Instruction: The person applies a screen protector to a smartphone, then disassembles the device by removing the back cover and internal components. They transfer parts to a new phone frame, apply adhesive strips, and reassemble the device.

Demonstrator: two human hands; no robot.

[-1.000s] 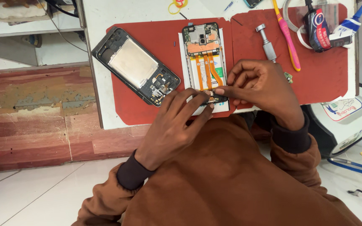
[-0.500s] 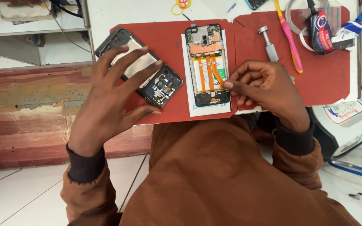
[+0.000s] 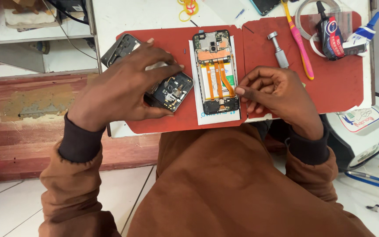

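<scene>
Opened phone (image 3: 216, 72) flat on red mat (image 3: 343, 83), table middle; metal tool (image 3: 278, 49), pink toothbrush (image 3: 298, 37) far right. Left hand (image 3: 126, 85) spread over black back frame (image 3: 172, 91), left of phone. Right hand (image 3: 277, 90) curled, fingertips (image 3: 240, 91) touching phone's right edge.

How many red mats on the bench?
2: left mat under the phone and left hand; right mat under the tools, by the right hand. Both partly covered.

A white worktable (image 3: 154, 13) stands over a pale tiled floor (image 3: 14, 206). To its left runs a worn reddish wooden panel (image 3: 31, 114) (paint scuffed and patchy) beneath a grey shelf (image 3: 31, 37); light is even and soft
</scene>
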